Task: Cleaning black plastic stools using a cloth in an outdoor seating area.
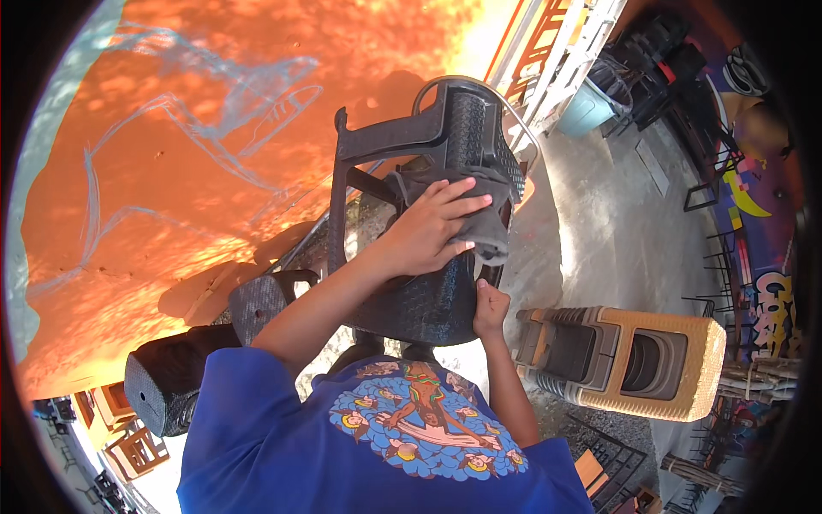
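Note:
A dark grey cloth (488, 228) lies bunched against a black plastic armchair (443, 308) with a woven-pattern surface. My left hand (437, 225) presses on the cloth from above, fingers somewhat spread, holding it against the chair. Below and to the right, my right hand (491, 308) is closed around the chair's edge beside the seat or back panel; the gripped part is mostly hidden. The chair's open arm and leg frame points up and left. Which way up the chair stands, I cannot tell.
Left of me are more black woven-pattern chairs (164, 385), near an orange wall (192, 186) with chalk-like drawings. A stack of tan and brown plastic chairs (668, 334) is on the right. Farther off are a light-blue bin (584, 109) and a white ladder (581, 51).

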Tool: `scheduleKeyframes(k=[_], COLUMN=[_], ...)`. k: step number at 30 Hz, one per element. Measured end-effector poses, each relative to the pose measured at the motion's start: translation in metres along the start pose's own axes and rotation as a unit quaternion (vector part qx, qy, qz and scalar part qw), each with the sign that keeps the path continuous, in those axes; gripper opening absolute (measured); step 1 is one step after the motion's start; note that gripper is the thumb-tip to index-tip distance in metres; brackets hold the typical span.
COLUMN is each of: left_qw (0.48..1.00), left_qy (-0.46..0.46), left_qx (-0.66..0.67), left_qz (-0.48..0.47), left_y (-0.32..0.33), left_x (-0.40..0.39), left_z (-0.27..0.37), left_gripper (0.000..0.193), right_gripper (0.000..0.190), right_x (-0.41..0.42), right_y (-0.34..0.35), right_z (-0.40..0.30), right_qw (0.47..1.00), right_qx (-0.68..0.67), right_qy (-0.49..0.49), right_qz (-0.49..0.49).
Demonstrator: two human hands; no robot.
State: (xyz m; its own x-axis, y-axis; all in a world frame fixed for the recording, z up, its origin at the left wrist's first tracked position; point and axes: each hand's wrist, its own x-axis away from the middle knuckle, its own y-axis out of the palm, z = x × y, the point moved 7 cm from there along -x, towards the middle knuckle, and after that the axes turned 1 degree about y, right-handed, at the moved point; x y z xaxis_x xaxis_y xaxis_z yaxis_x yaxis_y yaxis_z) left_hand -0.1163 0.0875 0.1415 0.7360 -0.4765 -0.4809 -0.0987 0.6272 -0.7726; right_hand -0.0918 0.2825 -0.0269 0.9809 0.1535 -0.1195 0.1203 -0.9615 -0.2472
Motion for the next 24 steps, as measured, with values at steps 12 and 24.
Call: scheduleKeyframes(k=[12,24], left_qw=[0.99,0.907], left_qy=[-0.125,-0.32], left_qx=[-0.061,0.035], left_qz=[0.034,0.272], left_y=[0.017,-0.013], left_x=[0.159,0.089], left_z=[0.016,-0.192], left_gripper=[0.06,0.02], right_gripper=[0.046,0.049], right_x=[0.02,0.068], right_y=[-0.025,-0.01], right_z=[0.091,0.142], right_qw=[0.98,0.962], right_qx=[-0.12,-0.2], right_qy=[0.102,0.16], right_qz=[0.121,0.093])
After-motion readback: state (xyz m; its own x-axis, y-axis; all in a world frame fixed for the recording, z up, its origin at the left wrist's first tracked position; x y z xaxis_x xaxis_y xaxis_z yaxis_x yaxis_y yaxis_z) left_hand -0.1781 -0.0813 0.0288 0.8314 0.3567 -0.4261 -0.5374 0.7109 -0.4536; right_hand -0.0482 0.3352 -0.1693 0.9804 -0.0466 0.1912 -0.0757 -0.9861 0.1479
